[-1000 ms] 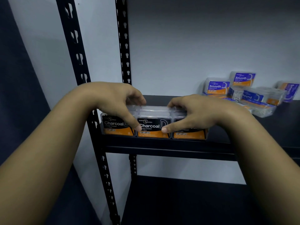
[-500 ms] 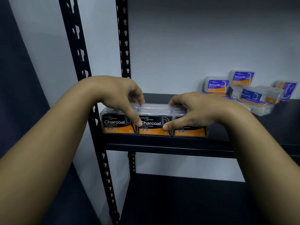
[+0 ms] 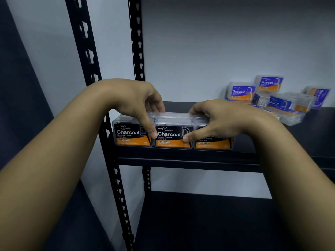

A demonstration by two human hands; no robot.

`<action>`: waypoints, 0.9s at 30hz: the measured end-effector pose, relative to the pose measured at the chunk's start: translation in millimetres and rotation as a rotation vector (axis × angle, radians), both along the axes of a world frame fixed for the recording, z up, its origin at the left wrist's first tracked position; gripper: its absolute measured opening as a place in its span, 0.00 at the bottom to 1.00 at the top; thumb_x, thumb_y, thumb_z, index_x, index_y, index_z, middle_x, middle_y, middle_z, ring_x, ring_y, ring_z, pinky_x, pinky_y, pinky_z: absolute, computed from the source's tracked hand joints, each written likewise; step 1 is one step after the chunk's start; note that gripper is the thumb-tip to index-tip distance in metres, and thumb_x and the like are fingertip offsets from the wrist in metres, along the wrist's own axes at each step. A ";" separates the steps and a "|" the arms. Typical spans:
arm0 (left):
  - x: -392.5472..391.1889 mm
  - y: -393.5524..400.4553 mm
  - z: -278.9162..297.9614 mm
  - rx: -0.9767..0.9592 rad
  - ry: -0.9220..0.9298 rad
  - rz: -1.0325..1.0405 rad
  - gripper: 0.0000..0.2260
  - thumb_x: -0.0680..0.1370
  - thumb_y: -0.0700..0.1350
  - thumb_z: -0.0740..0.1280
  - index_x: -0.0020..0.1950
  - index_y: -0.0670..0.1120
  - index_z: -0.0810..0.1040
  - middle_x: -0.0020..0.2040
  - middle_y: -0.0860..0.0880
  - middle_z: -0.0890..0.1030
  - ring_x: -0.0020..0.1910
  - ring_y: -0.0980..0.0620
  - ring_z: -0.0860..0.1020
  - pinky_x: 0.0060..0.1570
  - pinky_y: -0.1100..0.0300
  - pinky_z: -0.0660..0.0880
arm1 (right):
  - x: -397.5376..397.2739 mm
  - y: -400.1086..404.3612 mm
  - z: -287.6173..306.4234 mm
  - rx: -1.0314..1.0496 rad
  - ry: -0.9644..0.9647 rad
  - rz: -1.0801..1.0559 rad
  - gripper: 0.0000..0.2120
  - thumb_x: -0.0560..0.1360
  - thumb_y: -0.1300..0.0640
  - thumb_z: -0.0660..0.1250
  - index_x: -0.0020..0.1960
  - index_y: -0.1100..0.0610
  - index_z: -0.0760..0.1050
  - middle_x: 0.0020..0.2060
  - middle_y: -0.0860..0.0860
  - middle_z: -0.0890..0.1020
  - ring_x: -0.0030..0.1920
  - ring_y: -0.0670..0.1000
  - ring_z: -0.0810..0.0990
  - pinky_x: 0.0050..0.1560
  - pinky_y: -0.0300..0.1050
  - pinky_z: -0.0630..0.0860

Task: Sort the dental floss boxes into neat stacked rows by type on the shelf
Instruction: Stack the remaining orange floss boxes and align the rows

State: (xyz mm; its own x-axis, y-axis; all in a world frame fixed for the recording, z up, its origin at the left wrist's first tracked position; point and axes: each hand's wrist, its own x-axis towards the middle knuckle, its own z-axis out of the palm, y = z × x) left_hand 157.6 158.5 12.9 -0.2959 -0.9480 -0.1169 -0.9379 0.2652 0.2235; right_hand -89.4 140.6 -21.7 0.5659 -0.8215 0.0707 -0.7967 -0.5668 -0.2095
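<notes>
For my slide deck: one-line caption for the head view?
Both hands grip the middle Charcoal box; purple boxes lie jumbled.

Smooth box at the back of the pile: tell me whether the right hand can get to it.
Probably yes: the Smooth box sits on top of the pile, nothing above it. The right hand first has to let go of the middle Charcoal box.

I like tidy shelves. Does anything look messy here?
Yes. The purple-and-orange clear plastic floss boxes at the black metal shelf's right lie jumbled and tilted, one turned sideways. The three black-and-orange Charcoal floss boxes by both hands sit in a neat row.
</notes>
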 end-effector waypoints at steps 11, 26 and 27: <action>-1.7 2.3 1.5 -0.019 -0.002 -0.013 0.32 0.56 0.59 0.84 0.58 0.57 0.83 0.50 0.61 0.86 0.50 0.58 0.84 0.58 0.53 0.80 | 1.4 0.5 0.7 0.004 0.014 -0.010 0.35 0.63 0.28 0.74 0.64 0.44 0.75 0.55 0.42 0.81 0.53 0.45 0.80 0.57 0.47 0.79; -9.2 17.1 3.1 -0.071 0.212 -0.031 0.30 0.59 0.62 0.79 0.59 0.58 0.81 0.56 0.60 0.83 0.56 0.61 0.81 0.61 0.56 0.78 | -9.3 1.7 12.5 0.059 -0.058 0.002 0.40 0.63 0.29 0.75 0.70 0.42 0.72 0.60 0.40 0.79 0.58 0.43 0.79 0.61 0.43 0.76; -10.7 18.4 3.8 -0.119 0.310 -0.044 0.28 0.61 0.60 0.79 0.59 0.57 0.81 0.56 0.60 0.83 0.56 0.61 0.82 0.61 0.55 0.78 | -14.0 2.0 16.2 0.067 -0.093 0.007 0.40 0.63 0.29 0.74 0.71 0.42 0.71 0.61 0.40 0.78 0.60 0.43 0.78 0.63 0.43 0.76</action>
State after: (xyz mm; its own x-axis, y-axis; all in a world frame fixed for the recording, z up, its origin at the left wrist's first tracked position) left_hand 146.9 176.9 16.7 -0.3407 -0.9353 0.0956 -0.8175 0.3449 0.4612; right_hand -103.4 142.6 -5.4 0.5654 -0.8220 0.0682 -0.7678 -0.5548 -0.3204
